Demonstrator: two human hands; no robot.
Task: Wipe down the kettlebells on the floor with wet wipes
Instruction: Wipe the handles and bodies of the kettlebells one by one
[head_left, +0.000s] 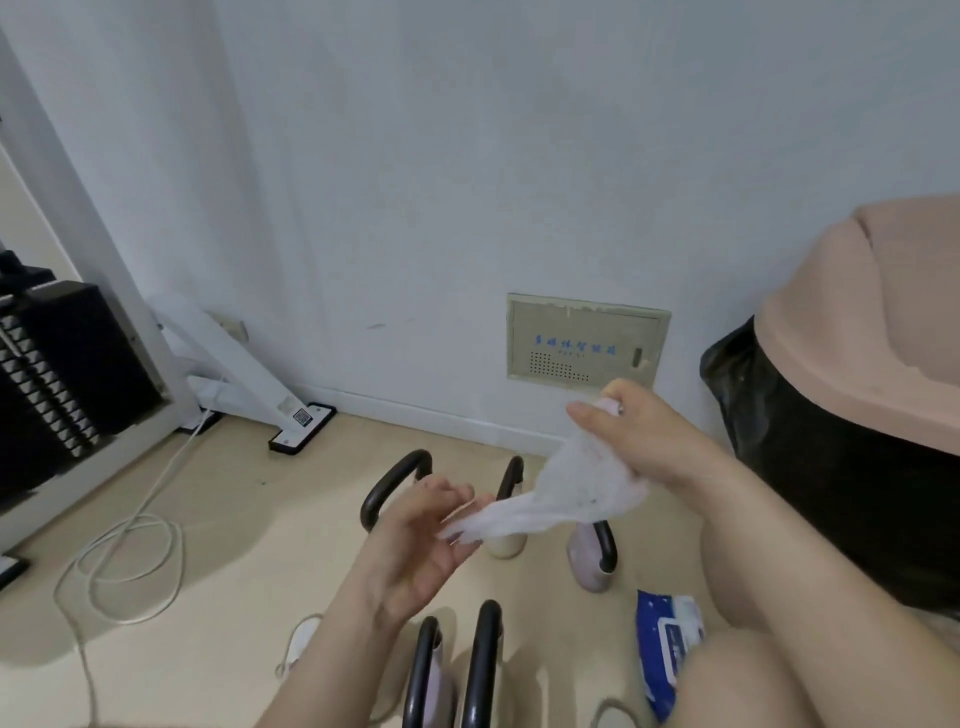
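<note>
Head | right grip (641, 431) clutches crumpled wipe (571, 480) | left grip (415, 540) pinches its stretched end

This looks like a small workout room, probably a home gym or a corner of a fitness studio. A black weight stack (52, 374) sits in a white machine frame (244, 364) at the left, and several kettlebells (587, 564) with black handles stand on the pale, smooth floor (234, 545). The plain white wall (467, 156) carries a low beige utility box (587, 340). A white cable (130, 545) loops across the floor, and a lidded bin (841, 467) with a black liner stands at the right.
</note>
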